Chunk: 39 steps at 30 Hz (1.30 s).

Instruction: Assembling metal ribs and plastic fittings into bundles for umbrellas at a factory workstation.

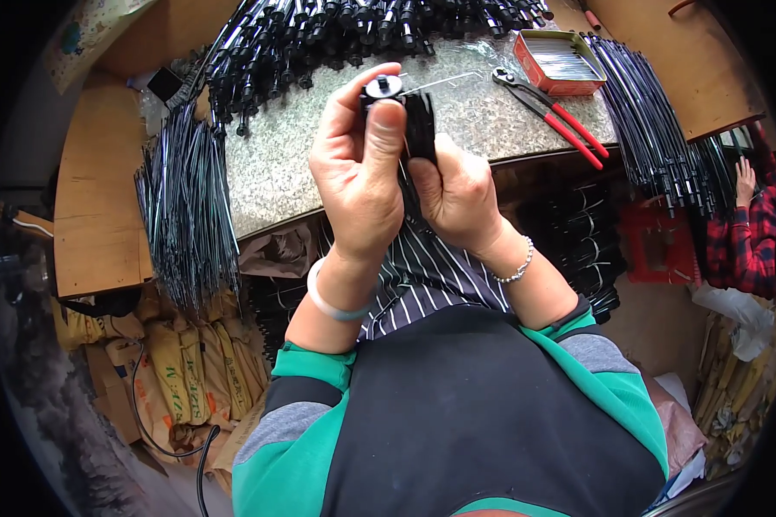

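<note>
We hold a black ribbed bundle (418, 129) upright above the counter (319, 155). Right hand (457, 194) grips its lower shaft; left hand (358, 172) pinches the round cap (382, 87) at top, nearer. Long axis runs away from us. Red pliers (560, 116) lie to the right, apart.

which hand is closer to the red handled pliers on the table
Right. The right hand sits just left of the red-handled pliers, below their jaws. The left hand is farther left, beyond the black part both hands hold.
</note>
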Each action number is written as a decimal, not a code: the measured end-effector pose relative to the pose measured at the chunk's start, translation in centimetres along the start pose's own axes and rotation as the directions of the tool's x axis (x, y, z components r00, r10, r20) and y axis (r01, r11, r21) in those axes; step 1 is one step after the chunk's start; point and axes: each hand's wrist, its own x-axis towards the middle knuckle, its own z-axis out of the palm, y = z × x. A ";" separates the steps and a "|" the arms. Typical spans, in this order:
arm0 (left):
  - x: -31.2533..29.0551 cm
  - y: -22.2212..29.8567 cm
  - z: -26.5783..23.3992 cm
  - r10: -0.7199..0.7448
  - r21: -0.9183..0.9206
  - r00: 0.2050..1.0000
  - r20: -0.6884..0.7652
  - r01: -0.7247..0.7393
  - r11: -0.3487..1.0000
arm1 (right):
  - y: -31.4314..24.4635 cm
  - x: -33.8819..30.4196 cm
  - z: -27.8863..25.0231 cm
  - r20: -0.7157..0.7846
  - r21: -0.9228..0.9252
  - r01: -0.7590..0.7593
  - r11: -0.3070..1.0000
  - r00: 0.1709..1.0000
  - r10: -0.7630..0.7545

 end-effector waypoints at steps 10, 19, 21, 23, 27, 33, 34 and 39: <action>-0.3 -0.2 -0.1 0.024 -0.147 0.994 -0.102 -0.039 0.988 | -1.6 0.9 -1.0 -0.172 -0.063 0.164 0.984 0.970 -0.173; -0.9 -0.9 -0.5 0.025 -0.120 0.997 -0.079 -0.034 0.992 | -1.8 0.7 -0.9 -0.166 0.022 0.032 0.999 0.986 -0.028; -0.9 -0.8 -0.4 0.019 -0.096 0.996 -0.083 -0.027 0.995 | -1.6 0.6 -0.9 -0.163 0.018 0.058 0.998 0.985 -0.054; -0.8 -0.4 0.3 -0.026 -0.183 0.995 -0.095 0.008 0.983 | -1.5 0.5 -1.0 -0.153 0.005 0.054 0.999 0.987 -0.053; -0.6 -0.6 -0.6 -0.047 -0.286 0.999 0.015 0.049 0.957 | -1.3 0.8 -1.2 -0.086 0.208 -0.070 0.976 0.992 0.090; -0.4 -0.2 -0.3 -0.099 -0.454 0.995 0.012 0.093 0.886 | -0.9 0.7 -1.4 0.124 0.748 -0.295 0.595 0.942 0.311; -0.3 -0.2 -0.4 -0.089 -0.456 0.996 0.032 0.093 0.885 | -0.9 0.7 -1.3 0.118 0.759 -0.298 0.579 0.937 0.328; -0.7 -0.4 0.0 -0.038 -0.355 0.999 -0.007 0.034 0.934 | -1.1 1.1 -1.0 0.099 0.733 -0.318 0.602 0.925 0.368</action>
